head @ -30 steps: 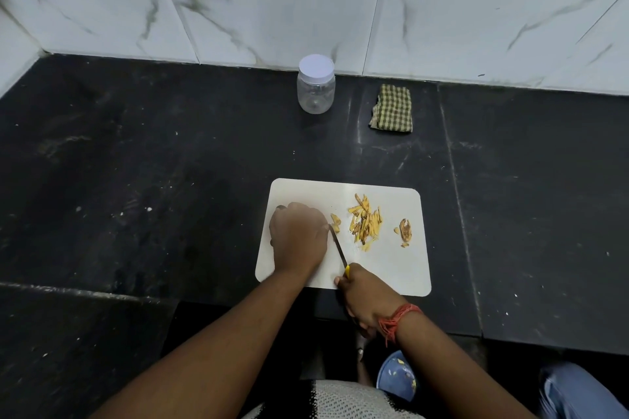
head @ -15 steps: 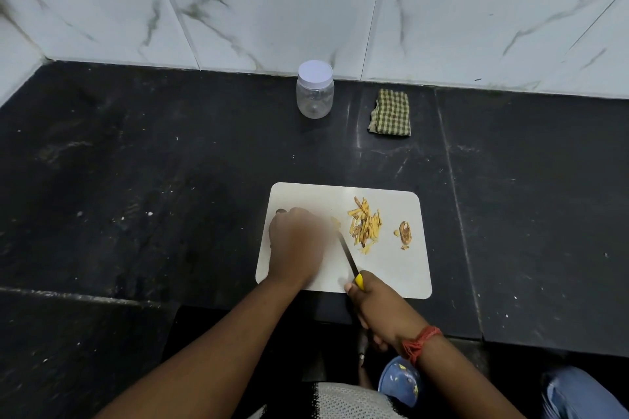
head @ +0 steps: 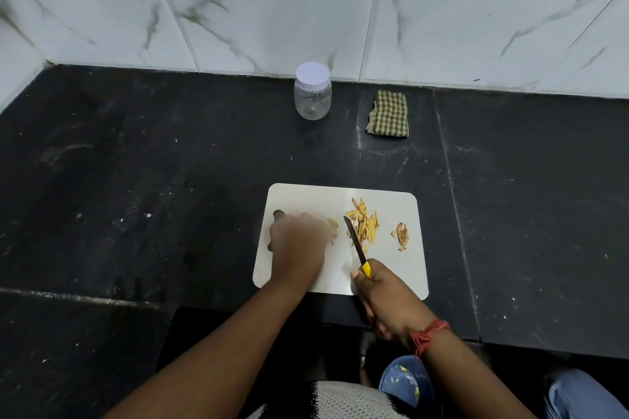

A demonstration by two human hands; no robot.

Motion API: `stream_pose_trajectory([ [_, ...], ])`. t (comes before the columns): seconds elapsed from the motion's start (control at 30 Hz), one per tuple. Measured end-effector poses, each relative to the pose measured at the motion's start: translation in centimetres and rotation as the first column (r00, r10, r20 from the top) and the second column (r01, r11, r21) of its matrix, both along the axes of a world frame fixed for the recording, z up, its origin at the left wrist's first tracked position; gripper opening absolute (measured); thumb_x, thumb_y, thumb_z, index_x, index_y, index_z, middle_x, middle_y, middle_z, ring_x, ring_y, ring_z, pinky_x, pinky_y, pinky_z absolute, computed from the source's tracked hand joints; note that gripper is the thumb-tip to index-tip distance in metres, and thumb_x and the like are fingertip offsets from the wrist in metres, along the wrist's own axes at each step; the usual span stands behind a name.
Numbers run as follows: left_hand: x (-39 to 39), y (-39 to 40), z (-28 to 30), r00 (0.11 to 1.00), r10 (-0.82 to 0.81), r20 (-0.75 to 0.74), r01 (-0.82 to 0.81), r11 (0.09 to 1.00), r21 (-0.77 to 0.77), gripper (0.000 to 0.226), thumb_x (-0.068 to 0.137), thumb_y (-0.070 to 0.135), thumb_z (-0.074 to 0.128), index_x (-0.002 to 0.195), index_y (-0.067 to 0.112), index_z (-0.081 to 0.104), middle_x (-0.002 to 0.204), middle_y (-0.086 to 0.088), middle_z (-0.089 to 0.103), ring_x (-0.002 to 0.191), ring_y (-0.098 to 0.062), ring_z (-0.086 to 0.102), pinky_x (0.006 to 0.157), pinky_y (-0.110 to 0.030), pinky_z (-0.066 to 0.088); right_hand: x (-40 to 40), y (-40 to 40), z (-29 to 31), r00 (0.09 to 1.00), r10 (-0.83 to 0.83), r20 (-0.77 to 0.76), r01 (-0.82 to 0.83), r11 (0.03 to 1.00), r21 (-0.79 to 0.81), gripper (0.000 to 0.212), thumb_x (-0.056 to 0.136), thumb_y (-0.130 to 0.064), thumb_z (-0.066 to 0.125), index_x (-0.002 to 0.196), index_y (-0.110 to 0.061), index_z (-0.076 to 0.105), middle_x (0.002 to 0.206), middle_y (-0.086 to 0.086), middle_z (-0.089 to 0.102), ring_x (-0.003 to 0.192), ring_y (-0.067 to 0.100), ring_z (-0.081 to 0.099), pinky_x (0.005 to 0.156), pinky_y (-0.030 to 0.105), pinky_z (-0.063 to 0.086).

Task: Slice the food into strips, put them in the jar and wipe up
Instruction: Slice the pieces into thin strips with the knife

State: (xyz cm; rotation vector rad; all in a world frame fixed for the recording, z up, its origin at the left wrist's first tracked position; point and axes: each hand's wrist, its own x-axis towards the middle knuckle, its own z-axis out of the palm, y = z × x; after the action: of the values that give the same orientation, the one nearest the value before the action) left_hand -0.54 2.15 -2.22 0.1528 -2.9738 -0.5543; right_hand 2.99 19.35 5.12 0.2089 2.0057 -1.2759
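A white cutting board [head: 306, 196] lies on the black counter. A pile of yellow strips [head: 366, 224] sits on its right half, with brown peel scraps [head: 402, 234] further right. My left hand [head: 299, 241], blurred, rests on the board's left half with its fingers on a small yellow piece [head: 333, 230]. My right hand [head: 384, 296] grips a yellow-handled knife [head: 355, 241], whose blade points up beside the strips. A clear jar [head: 312, 92] with a white lid on stands at the back by the wall.
A folded green checked cloth [head: 388, 114] lies right of the jar. White marble tiles [head: 272, 3] form the back wall. A blue object [head: 405, 381] sits below the counter's front edge near my body.
My right hand has shifted right with the knife, so the blade now lies against the strip pile instead of beside my left hand. My left hand stays on the small piece.
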Motion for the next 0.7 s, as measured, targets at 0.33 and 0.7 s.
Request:
stream_pose_trajectory([
  [0.33, 0.4, -0.1, 0.3, 0.975, -0.212, -0.07, 0.188, 0.948, -0.255, 0.01, 0.087, 0.023, 0.074, 0.096, 0.026, 0.078, 0.097, 0.007, 0.073, 0.094, -0.02, 0.057, 0.091, -0.045, 0.038, 0.1, 0.9, 0.0, 0.999, 0.025, -0.02, -0.026, 1.0, -0.008, 0.033, 0.102, -0.041, 0.043, 0.095, -0.008, 0.04, 0.056, 0.005, 0.045, 0.033, 0.015, 0.031, 0.037, 0.02, 0.029],
  [0.7, 2.7, 1.3, -0.3, 0.879, -0.461, -0.122, 0.388, 0.84, -0.381, 0.008, 0.082, 0.015, 0.067, 0.084, 0.021, 0.071, 0.086, 0.002, 0.067, 0.086, -0.024, 0.056, 0.088, -0.043, 0.035, 1.0, 1.7, 0.2, 0.998, 0.025, -0.056, -0.027, 0.999, -0.034, 0.034, 0.101, -0.041, 0.044, 0.095, -0.008, 0.039, 0.055, 0.007, 0.044, 0.033, 0.017, 0.031, 0.037, 0.02, 0.028],
])
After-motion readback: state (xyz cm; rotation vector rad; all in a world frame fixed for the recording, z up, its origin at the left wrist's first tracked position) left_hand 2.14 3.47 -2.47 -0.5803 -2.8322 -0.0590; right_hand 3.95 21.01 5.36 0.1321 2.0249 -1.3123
